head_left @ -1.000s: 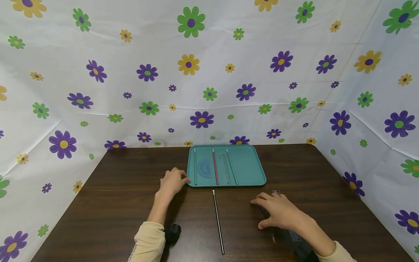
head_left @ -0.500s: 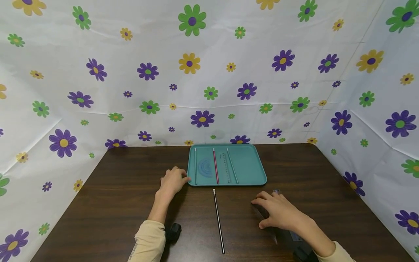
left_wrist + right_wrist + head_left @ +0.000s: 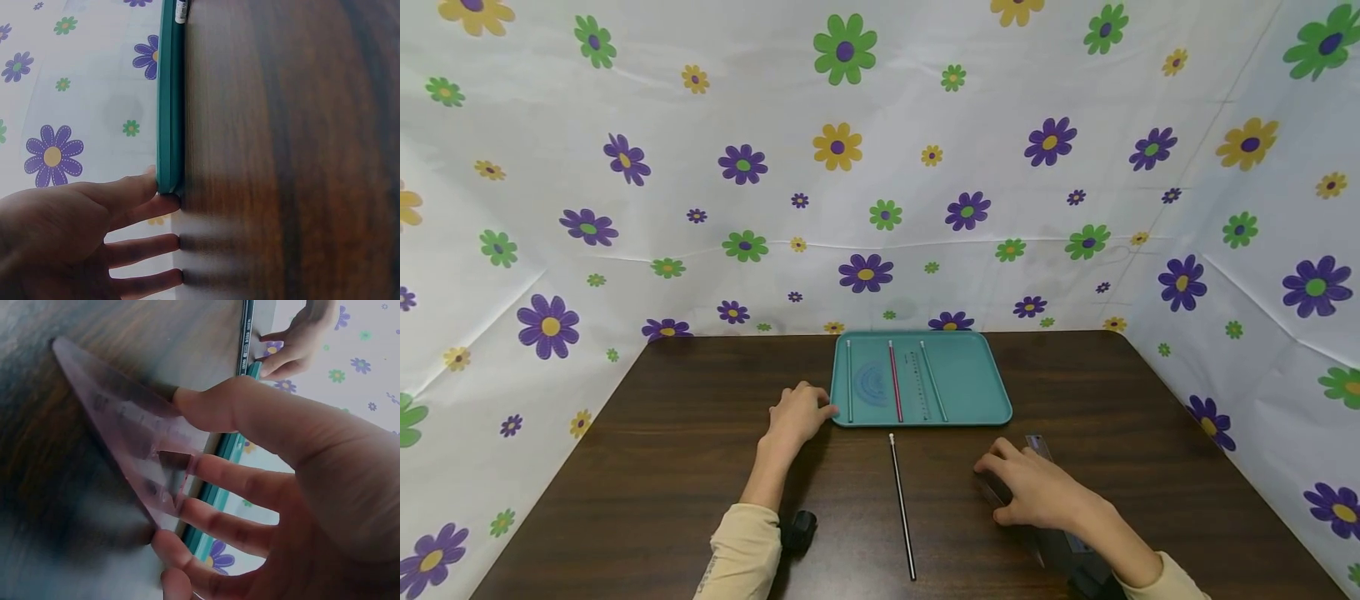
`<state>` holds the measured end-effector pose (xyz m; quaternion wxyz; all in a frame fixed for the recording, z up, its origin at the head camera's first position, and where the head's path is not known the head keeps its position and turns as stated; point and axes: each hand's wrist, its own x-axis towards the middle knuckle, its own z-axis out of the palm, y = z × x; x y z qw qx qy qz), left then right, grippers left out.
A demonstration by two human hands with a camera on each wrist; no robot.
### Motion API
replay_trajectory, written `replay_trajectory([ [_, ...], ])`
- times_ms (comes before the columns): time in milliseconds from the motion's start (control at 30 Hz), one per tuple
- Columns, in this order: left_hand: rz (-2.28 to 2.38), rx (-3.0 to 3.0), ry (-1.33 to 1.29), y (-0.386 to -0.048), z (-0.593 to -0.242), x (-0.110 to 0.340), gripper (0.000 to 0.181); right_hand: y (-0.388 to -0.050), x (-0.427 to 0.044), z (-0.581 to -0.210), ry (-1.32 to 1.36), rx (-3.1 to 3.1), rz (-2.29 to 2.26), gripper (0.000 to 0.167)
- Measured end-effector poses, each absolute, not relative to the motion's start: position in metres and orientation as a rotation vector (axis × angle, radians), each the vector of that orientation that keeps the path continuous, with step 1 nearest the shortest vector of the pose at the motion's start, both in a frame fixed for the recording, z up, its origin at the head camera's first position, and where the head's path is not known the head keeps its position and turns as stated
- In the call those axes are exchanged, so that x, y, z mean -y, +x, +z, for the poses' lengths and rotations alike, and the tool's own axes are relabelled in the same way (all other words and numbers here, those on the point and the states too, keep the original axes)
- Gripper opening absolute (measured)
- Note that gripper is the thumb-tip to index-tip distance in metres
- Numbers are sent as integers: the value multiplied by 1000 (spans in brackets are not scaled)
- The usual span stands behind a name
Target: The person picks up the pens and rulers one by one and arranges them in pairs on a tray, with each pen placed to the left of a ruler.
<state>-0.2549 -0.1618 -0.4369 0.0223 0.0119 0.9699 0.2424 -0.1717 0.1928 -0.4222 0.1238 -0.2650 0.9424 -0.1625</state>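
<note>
My left hand [image 3: 797, 417] is at the near left corner of a teal tray [image 3: 977, 375]; in the left wrist view its thumb and index finger pinch the tray's rim [image 3: 167, 112], other fingers spread. My right hand [image 3: 1037, 487] holds a clear, pink-tinted set square [image 3: 122, 434] by its edges, thumb on one side and fingertips on the other. In the head view the hand hides much of it. A clear strip with purple marks, seemingly a ruler [image 3: 1039, 447], shows under the right hand and forearm. Between the hands lies a black pencil [image 3: 902, 508].
In the tray lie a blue protractor [image 3: 872, 383], a red pencil [image 3: 895, 382], a clear ruler [image 3: 918, 385] and two teal pencils, one at the left [image 3: 850, 382], one at the right [image 3: 933, 382]. The dark wooden table [image 3: 662, 467] meets a flowered cloth [image 3: 880, 167] behind.
My right hand has shifted slightly with the set square, and more of the purple-marked strip shows beside it. The left hand stays at the tray corner.
</note>
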Motion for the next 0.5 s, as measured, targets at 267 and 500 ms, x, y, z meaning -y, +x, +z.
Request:
replay_trajectory([
  [267,749,-3003,44,-255,-435,162,34,-172,-195,-424,-761,-2698,-606,44],
  [500,743,-3003,42,-255,-438,162,34,-174,-196,-425,-759,-2703,-725,42],
])
